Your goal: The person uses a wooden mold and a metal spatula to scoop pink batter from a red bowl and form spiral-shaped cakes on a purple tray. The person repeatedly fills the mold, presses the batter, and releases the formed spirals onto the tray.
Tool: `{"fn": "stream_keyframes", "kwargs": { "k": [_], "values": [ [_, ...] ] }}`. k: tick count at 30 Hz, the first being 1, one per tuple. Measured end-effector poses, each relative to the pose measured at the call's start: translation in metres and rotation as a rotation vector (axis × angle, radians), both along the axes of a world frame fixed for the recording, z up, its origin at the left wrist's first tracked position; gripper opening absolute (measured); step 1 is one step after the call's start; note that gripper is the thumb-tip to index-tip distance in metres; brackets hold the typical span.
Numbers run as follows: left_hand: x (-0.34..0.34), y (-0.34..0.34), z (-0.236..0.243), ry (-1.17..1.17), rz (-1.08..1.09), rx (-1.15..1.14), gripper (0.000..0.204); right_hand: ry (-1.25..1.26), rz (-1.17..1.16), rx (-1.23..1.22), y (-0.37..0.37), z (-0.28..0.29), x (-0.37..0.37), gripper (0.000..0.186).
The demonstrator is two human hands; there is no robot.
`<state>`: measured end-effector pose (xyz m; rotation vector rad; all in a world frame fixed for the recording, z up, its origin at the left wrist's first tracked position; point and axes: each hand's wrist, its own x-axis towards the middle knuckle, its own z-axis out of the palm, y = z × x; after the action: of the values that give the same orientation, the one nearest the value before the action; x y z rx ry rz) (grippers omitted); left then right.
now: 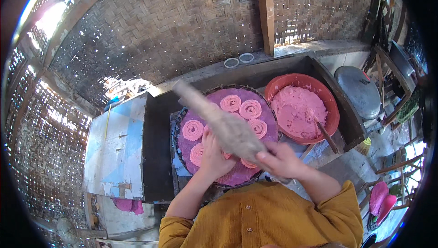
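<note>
A long, greyish wooden tool (235, 134), thick toward its lower end and blurred by motion, slants over a round tray lined with purple cloth (212, 96). My right hand (283, 160) is closed round the tool's thick lower end. Under its middle, my left hand (216, 156) presses up against it with curled fingers, partly hidden behind the wood. Coiled pink dough rosettes lie on the cloth, among them one at the far side (231, 103), one at the right (258, 128) and one at the left (192, 130). The tool and my hands cover others.
Right of the tray, a red basin (332, 104) holds pink dough (296, 106) with a wooden-handled utensil (326, 134) in it. A dark wooden trough (157, 156) surrounds both. A grey lidded pot (358, 92) stands farther right, and a blue-and-white board (116, 152) at left.
</note>
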<state>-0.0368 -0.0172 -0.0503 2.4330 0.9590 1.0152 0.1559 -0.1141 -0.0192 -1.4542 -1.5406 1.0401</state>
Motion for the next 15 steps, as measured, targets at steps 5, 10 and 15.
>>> {"fn": "stream_keyframes", "kwargs": {
  "k": [5,10,15],
  "values": [
    [-0.051,0.033,-0.056,-0.745,-0.037,-0.399,0.048,0.038,0.158,0.177,0.028,-0.007,0.0,0.032],
    [-0.119,0.011,-0.036,-1.227,-0.204,-0.552,0.032,-0.504,-0.137,0.498,0.037,-0.048,0.032,0.016],
    [-0.143,-0.042,0.011,-1.155,-0.052,-0.421,0.037,-0.609,-0.019,0.454,0.041,-0.077,0.021,0.016]
  ]
}}
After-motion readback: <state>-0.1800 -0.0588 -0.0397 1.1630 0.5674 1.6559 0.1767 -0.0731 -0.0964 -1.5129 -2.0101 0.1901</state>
